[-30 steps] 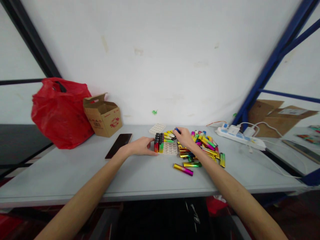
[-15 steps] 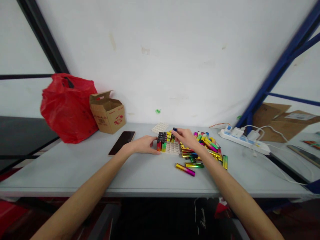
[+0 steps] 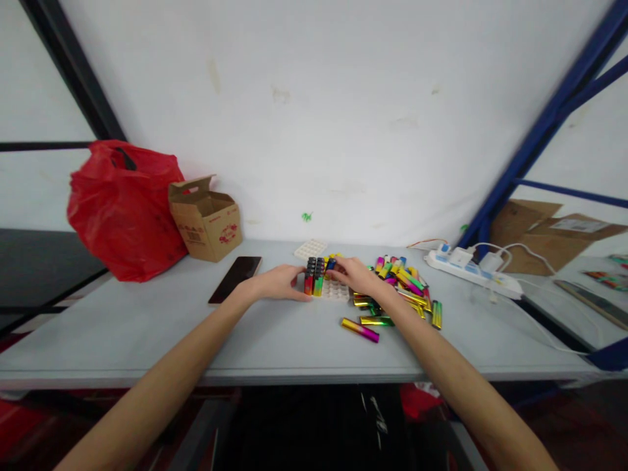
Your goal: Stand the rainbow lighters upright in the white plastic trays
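A white tray with round holes (image 3: 337, 290) lies on the table, and several lighters (image 3: 314, 278) with black tops stand upright in rows at its left end. My left hand (image 3: 284, 283) is curved around that end, thumb and fingers against the tray and the outer lighters. Between the fingertips of my right hand (image 3: 354, 275) is a blue lighter (image 3: 330, 264), held upright over the tray beside the filled rows. Its lower part is hard to make out. To the right lies a heap of shiny multicoloured lighters (image 3: 407, 284), partly behind my right wrist.
One gold-and-purple lighter (image 3: 360, 330) lies apart in front. A second white tray (image 3: 311, 248) is near the wall. On the left are a dark phone (image 3: 235, 280), an open carton (image 3: 209, 226) and a red bag (image 3: 127, 209); on the right, a power strip (image 3: 473, 273) with cables.
My right hand has moved left and slightly down with the blue lighter, bringing it close to the standing rows. My left hand keeps its place at the tray. The whole view has shifted slightly.
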The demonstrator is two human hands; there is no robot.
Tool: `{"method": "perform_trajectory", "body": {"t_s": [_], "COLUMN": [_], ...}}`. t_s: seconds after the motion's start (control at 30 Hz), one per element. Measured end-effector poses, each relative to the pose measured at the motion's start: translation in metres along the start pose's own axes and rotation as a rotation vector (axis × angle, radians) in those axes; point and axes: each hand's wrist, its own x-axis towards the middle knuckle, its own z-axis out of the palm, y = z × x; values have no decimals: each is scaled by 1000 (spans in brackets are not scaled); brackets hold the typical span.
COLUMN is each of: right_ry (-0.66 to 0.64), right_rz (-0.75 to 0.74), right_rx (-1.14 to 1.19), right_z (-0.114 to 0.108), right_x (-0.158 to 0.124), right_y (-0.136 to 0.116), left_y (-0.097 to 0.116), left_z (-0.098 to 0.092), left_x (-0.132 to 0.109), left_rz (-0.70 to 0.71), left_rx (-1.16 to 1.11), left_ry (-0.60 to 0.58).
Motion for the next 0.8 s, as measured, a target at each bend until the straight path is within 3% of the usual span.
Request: {"method": "perform_trajectory", "body": {"t_s": [0.27, 0.37, 0.47, 0.6, 0.8], "right_ry": [-62, -80, -19, 162, 97], "right_rz": [24, 10, 7, 53, -16], "right_rx": [-102, -6, 101, -15, -129], "right_z": [4, -3, -16, -25, -9], "right_x": [3, -1, -7, -11, -7], "right_y": [0, 2, 14, 38, 44], "left_y": [-1, 0, 1, 1, -3], "left_z": [1, 0, -1, -3, -9], "left_x": [1, 0, 0, 1, -3], "left_rz": [-2, -7, -4, -12, -82], "left_rx": [7, 5, 7, 26, 34], "left_ry": [-1, 1, -4, -21, -75]}}
